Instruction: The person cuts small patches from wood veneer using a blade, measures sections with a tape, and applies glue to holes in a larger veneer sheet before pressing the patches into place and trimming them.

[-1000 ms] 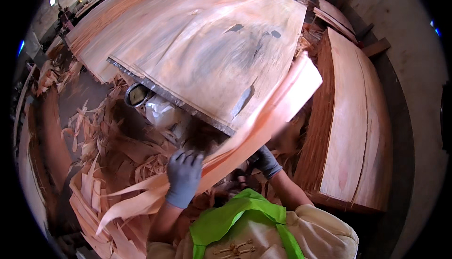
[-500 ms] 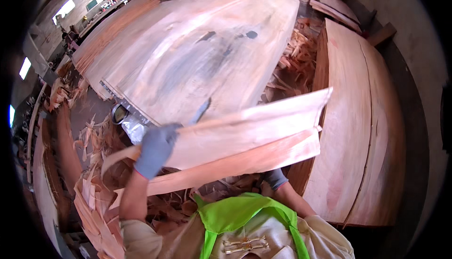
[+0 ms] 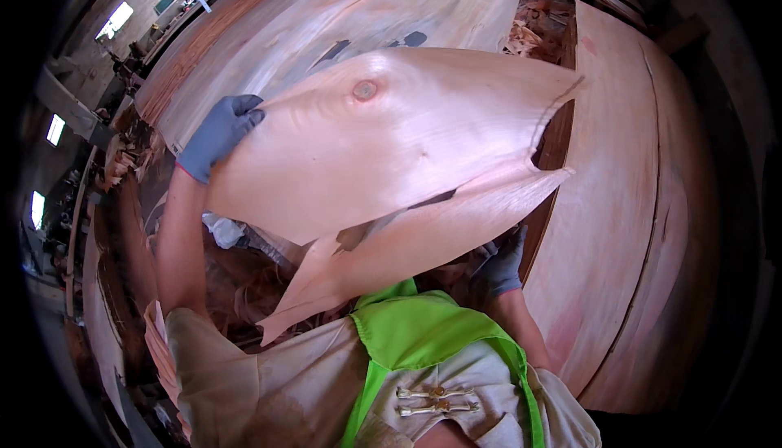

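Observation:
My left hand (image 3: 218, 134), in a grey glove, grips the upper left edge of a broad, thin wood veneer sheet (image 3: 383, 151), its thumb on the face. The sheet is pale, with a round knot near the top and a ragged right end. Along its lower side runs a torn strip of veneer (image 3: 423, 236), joined near the right end and split from the sheet by gaps. My right hand (image 3: 507, 262), also gloved, is low beside the strip's right part. Its fingers are in shade and partly hidden, so its hold is unclear.
Beyond the held sheet lies a wide veneer stack (image 3: 301, 28) with dark patches. Another tall stack (image 3: 611, 204), its top sheet cracked lengthwise, stands at my right. Torn veneer scraps (image 3: 542, 24) lie between the stacks. Crumpled clear plastic (image 3: 224, 228) is below my left hand.
My left hand has risen and moved left, lifting and tilting the veneer so its broad face shows. The gap between sheet and strip is now visible. My right hand has come up slightly and right.

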Available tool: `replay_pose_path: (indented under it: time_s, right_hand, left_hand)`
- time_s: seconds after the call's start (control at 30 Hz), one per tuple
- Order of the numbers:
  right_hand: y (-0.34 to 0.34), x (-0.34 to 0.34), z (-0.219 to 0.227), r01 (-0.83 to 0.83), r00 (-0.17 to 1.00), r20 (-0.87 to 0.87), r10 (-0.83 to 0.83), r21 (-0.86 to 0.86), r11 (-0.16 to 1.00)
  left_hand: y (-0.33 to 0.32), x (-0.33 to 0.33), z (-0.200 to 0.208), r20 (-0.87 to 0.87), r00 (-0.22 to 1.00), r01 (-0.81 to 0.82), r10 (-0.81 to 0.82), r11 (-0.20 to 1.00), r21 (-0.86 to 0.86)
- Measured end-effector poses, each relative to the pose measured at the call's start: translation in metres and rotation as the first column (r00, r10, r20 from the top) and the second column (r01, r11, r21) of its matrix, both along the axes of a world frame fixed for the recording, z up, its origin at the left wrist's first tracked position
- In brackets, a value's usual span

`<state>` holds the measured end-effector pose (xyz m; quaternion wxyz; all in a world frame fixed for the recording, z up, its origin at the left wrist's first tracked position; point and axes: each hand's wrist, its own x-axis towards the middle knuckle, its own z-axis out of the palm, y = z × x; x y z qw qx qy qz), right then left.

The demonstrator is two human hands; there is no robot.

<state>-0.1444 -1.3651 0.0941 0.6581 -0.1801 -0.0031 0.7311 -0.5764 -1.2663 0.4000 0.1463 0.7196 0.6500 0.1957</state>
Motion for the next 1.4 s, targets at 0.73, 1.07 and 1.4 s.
replay_pose_path:
  time_s: [0.73, 1.07, 1.4]
  right_hand:
    - [0.393, 0.047, -0.116, -0.023, 0.271, 0.962, 0.022, -0.017, 1.0]
    - [0.628, 0.034, -0.077, -0.552, 0.024, 0.996, 0.09, -0.062, 0.832]
    - [0.74, 0.046, 0.011, -0.722, 0.072, 0.952, 0.299, -0.157, 0.674]
  left_hand:
    - [0.201, 0.002, -0.149, -0.247, 0.962, -0.078, 0.114, 0.985, 0.153]
    - [0.189, 0.056, -0.125, -0.217, 0.939, -0.227, 0.266, 0.955, 0.191]
    - [0.232, 0.133, -0.074, -0.353, 0.56, -0.729, 0.75, 0.648, 0.22]
